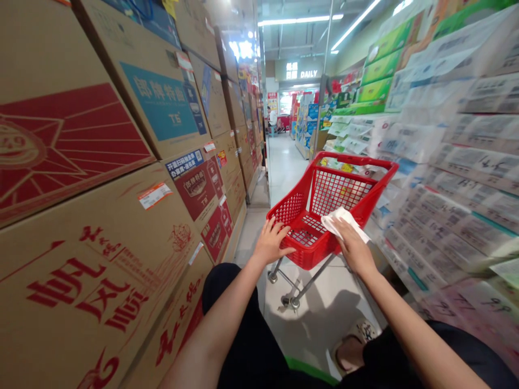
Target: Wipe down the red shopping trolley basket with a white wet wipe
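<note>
A red plastic shopping cart (298, 253) on grey metal legs stands in the middle of the aisle, its basket showing no goods. My left hand (272, 240) rests on the near left corner of the basket rim, fingers spread and holding nothing. A white cloth (343, 219) lies over the right side of the rim. My right hand (352, 243) presses on the cloth with its fingers together, the thumb not plainly seen.
Stacked cardboard boxes (93, 243) line the left side. Wrapped paper packs (458, 189) are piled on the right. My knees and a shoe (367, 330) are close below the cart. Far down the aisle is a seated person (273, 118).
</note>
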Tool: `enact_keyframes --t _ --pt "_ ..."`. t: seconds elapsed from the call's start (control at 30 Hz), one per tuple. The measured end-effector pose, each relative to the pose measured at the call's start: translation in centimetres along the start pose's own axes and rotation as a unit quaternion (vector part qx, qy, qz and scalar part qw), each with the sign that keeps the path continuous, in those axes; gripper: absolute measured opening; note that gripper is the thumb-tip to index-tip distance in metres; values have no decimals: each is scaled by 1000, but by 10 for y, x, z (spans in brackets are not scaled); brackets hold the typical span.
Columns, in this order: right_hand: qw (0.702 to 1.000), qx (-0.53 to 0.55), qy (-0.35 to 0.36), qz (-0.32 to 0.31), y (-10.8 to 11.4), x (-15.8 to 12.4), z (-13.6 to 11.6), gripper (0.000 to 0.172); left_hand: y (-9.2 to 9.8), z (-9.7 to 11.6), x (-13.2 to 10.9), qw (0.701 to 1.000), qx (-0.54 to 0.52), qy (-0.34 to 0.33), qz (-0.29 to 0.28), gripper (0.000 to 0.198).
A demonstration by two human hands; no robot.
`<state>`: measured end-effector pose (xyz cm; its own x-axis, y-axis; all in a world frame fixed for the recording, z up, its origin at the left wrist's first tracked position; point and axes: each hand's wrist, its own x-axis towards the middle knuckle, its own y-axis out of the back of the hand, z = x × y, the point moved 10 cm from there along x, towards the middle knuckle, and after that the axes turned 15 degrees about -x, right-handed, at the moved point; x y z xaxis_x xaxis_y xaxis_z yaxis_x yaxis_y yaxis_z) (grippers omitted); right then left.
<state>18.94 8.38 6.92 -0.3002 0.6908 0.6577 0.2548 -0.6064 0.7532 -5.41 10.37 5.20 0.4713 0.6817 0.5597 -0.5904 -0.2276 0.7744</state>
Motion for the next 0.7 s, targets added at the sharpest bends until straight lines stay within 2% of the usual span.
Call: enact_keyframes --t 0.1,0.2,0.3,0.37,0.47,0.6,0.7 --pt "1000 -2 -4 -5 -4 -7 -36 61 -9 -4 1 999 13 27 23 80" --pt "999 -12 37 -27 -8 -20 -92 68 -18 7 1 998 23 40 34 80" --pt "997 -32 66 -32 -2 -30 -120 75 -20 21 0 998 22 50 41 81" --pt "995 -46 77 -33 6 -35 -115 77 -18 31 -1 998 14 39 40 83" --pt "995 -66 73 -32 19 -45 -85 74 -14 41 -4 1000 -14 -18 9 79" --pt "997 -81 -9 -3 35 -58 -40 68 -1 35 -7 999 -19 -40 14 65" --pt "995 -84 -54 12 32 -60 -34 68 -9 38 -4 999 -33 -39 11 62"
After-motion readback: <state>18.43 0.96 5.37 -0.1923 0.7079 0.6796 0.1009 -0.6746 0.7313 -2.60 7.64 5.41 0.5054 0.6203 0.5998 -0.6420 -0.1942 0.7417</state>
